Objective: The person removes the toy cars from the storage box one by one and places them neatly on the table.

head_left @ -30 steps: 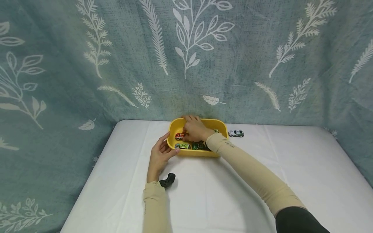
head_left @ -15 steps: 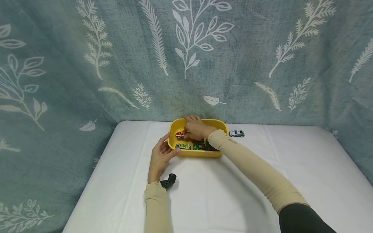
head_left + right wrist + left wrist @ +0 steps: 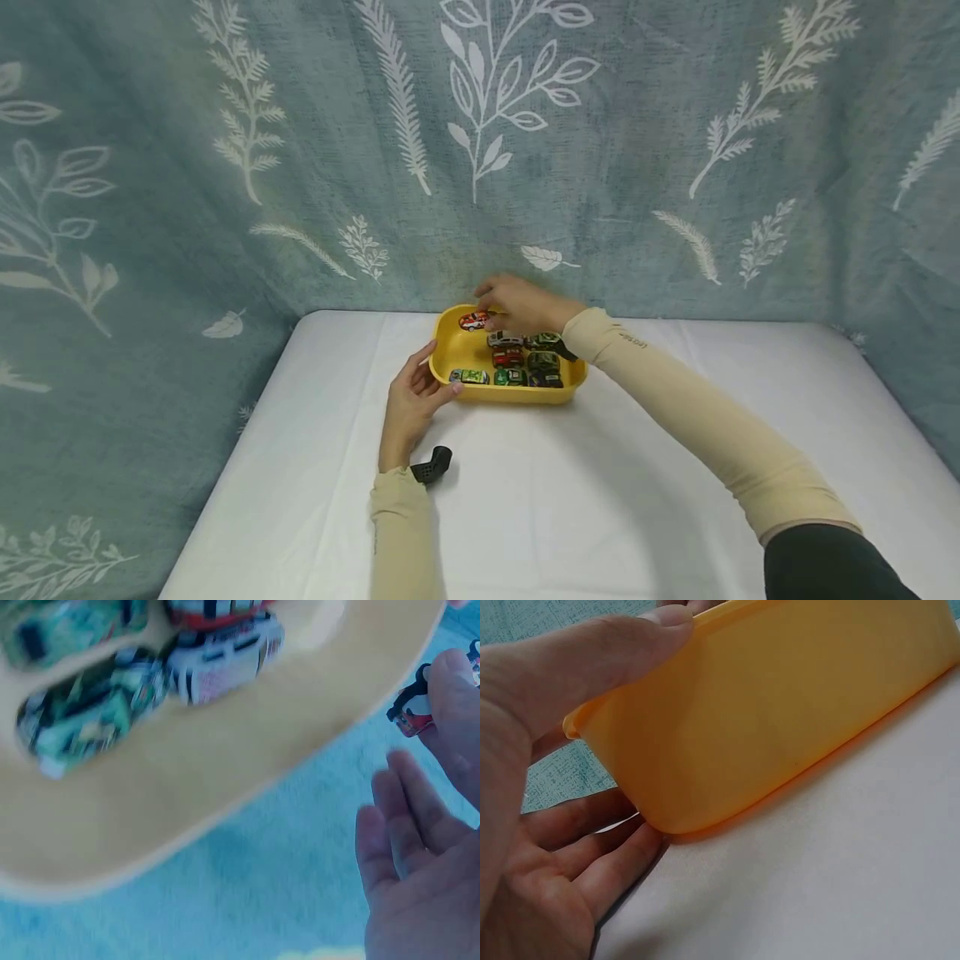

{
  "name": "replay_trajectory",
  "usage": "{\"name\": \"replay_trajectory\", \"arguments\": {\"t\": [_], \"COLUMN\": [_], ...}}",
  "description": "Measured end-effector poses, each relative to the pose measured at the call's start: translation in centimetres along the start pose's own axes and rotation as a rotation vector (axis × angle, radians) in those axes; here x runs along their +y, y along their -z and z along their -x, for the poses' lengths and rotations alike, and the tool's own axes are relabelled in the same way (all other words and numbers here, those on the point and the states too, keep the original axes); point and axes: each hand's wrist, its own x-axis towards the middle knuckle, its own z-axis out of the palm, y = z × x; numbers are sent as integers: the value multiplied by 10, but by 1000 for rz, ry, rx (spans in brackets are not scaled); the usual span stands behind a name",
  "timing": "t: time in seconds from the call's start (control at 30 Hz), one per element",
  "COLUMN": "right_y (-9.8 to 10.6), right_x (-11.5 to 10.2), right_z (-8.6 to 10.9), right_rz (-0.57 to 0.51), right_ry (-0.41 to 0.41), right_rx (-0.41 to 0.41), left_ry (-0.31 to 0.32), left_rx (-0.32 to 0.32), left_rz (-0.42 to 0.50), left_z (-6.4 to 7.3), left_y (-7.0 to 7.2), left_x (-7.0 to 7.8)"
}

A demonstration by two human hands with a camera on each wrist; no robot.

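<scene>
A yellow plastic bin point(image 3: 517, 395) sits at the back of the table, holding several toy cars. My left hand point(image 3: 408, 408) holds its left front corner. In the left wrist view, the thumb lies on the rim of the bin point(image 3: 765, 720) and the other fingers reach around its side. With thumb and fingertips, my right hand point(image 3: 521, 305) pinches a red and white toy car point(image 3: 473, 321) above the bin's back left part. The right wrist view has this toy car point(image 3: 412, 709) outside the rim, partly hidden by the thumb.
Inside the bin are a silver car point(image 3: 505, 339), a red car point(image 3: 507, 357), a yellow-green car point(image 3: 469, 377) and a green car point(image 3: 511, 377), among others. A patterned curtain point(image 3: 337, 167) hangs right behind the white-covered table point(image 3: 540, 483).
My right hand has lifted the red and white car from the bin floor up and toward the back rim. More cars now show in the bin. The left hand has stayed put.
</scene>
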Motion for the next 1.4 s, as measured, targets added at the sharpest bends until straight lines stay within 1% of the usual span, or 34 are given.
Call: {"name": "replay_trajectory", "arguments": {"t": [0.07,0.23,0.37,0.47,0.6,0.77,0.9,0.97,1.17,1.27,1.4], "right_y": [9,25,35,40,43,40,37,35,31,22,2], "right_x": [1,5,10,17,33,52,65,71,80,82,85], "right_z": [8,23,35,49,71,101,125,135,160,168,181], "right_rz": [-17,-31,-11,3,11,9,46,71,80,82,62], "right_ry": [16,16,15,17,-12,-85,-123,-136,-185,-218,-252], "right_rx": [1,-22,-40,-40,-43,-45,-34,-30,-18,4,32], "left_ry": [1,-2,-9,-8,-4,7,16,23,37,36,33], "left_rx": [5,9,12,10,4,-1,-1,-1,-9,-2,1], "left_rz": [-4,-12,-15,-20,-27,-14,-20,-19,-12,-18,-18], "left_z": [0,-4,-5,-5,-4,-1,1,1,1,0,1], "left_y": [0,0,0,0,-1,-3,-4,-3,0,-1,-3], "left_x": [0,2,3,2,2,0,0,0,3,3,1]}}
